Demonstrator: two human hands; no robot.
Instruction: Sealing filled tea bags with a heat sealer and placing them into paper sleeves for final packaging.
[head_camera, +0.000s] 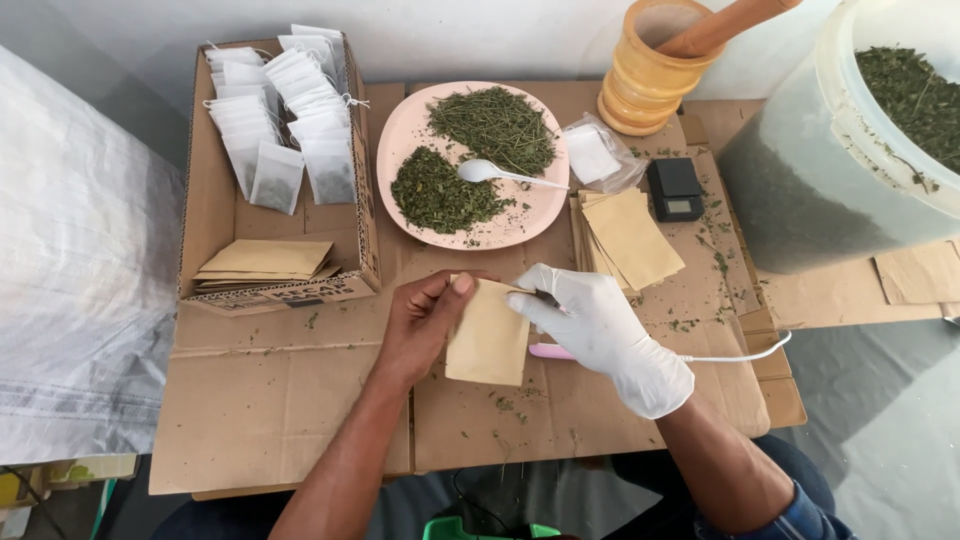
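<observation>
My bare left hand (425, 322) grips the left edge of a small brown paper envelope (488, 335) held upright over the cardboard. My right hand (600, 330), in a white glove, pinches the envelope's top right corner. Under the right hand lies a pink-handled tool (548, 351) with a white cord (735, 355). Just beyond, a pink plate (400, 130) carries two heaps of dried green herbs (495, 125) and a white plastic spoon (490, 172).
A stack of brown envelopes (630, 235) lies right of the plate, by a small black scale (676, 188) and a bag of white filter bags (592, 152). A cardboard box (215, 215) at left contains filled tea bags and envelopes. A wooden mortar (645, 80) and herb bucket (830, 160) stand at right.
</observation>
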